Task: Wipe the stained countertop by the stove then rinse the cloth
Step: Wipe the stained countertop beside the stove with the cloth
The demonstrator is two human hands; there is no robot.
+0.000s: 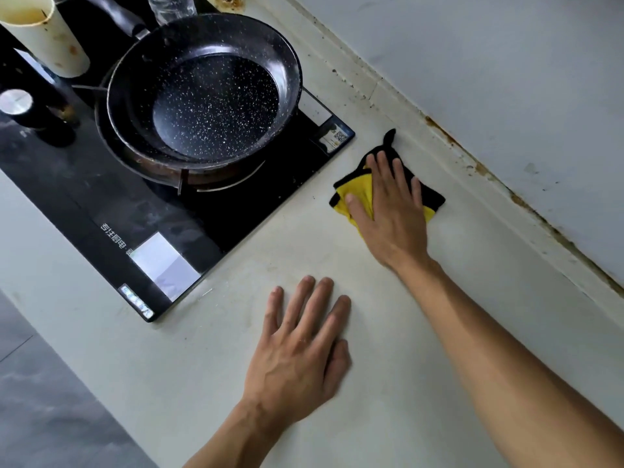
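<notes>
Head view: right hand (391,211), fingers straight, flat on folded yellow-black cloth (358,194); left hand (300,346) splayed on smooth countertop (422,332).

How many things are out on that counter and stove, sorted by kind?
Pans: 1, the black speckled frying pan
Cloths: 1, the yellow and black cloth
Bottles: 2, a dark bottle and a clear bottle
Cups: 1, a cream cup
Total: 5

The cloth (358,194) looks soft and fleecy; the countertop (236,349) is matt and smudged; the stove (101,204) is glossy glass; the pan (209,96) has a speckled coating
</notes>
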